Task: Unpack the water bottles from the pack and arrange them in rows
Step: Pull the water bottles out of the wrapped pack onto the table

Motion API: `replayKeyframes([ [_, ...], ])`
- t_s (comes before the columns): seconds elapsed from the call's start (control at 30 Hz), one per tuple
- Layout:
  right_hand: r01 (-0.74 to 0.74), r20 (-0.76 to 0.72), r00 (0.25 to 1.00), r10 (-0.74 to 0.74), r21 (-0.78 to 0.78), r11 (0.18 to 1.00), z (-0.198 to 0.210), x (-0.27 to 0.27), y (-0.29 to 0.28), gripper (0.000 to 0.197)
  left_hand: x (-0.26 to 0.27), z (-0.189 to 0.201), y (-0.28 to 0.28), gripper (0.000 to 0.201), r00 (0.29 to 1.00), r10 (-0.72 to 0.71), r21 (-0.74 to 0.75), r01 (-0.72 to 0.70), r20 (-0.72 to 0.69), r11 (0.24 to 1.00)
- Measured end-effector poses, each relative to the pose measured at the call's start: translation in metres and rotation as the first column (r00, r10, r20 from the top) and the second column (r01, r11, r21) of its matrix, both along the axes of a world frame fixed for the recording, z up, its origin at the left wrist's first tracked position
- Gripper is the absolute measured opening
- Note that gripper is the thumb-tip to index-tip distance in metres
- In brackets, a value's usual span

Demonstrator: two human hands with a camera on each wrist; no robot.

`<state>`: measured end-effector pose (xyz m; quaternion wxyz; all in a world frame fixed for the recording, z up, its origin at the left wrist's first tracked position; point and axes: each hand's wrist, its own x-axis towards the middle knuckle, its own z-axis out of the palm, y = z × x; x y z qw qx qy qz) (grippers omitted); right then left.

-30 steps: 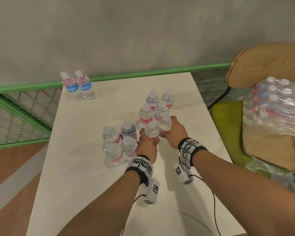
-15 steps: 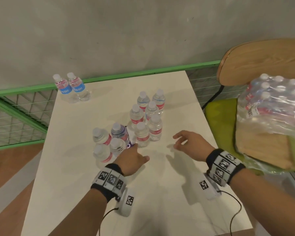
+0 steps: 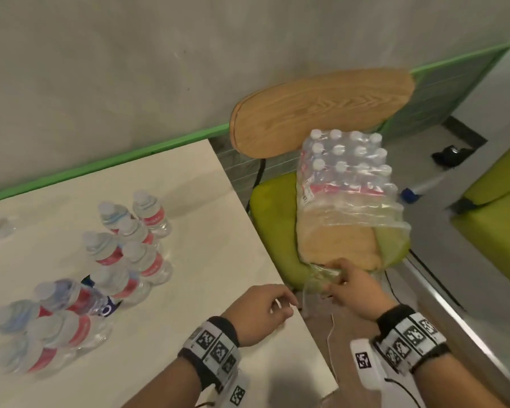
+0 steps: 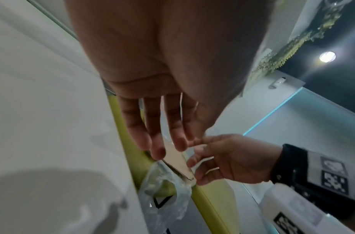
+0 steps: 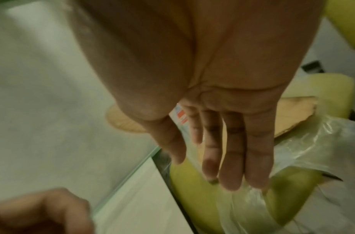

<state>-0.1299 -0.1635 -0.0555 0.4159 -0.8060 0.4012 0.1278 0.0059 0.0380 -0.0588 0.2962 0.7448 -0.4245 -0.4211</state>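
The pack of water bottles (image 3: 346,172) sits on the green seat of a chair (image 3: 273,228) to the right of the table (image 3: 206,231), well apart from the bottles already out. Its clear plastic wrap (image 3: 351,219) is open at the near end, where the brown cardboard tray (image 3: 336,248) lies bare, and loose film hangs over the seat's near edge.

The right hand (image 3: 355,285) reaches to that near edge; in the head and left wrist views its fingertips (image 4: 194,163) appear to pinch the loose film at the tray's corner, though the blurred right wrist view shows the fingers fairly straight, so I cannot tell how firm the hold is. The left hand (image 3: 258,312) hovers over the table's near right corner, fingers relaxed and slightly bent, holding nothing.

On the table, unpacked red-labelled bottles (image 3: 130,248) stand in a cluster of paired rows at the left. A chair with a wooden back (image 3: 318,110) stands against the grey wall (image 3: 130,69).
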Motion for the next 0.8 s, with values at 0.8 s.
replayKeyframes([
  [0.8,0.145,0.148,0.979,-0.138,-0.038,0.989,0.033,0.058,-0.146,0.031,0.028,-0.012,-0.278,0.011,0.895,0.162,0.071,-0.209,0.416,0.975],
])
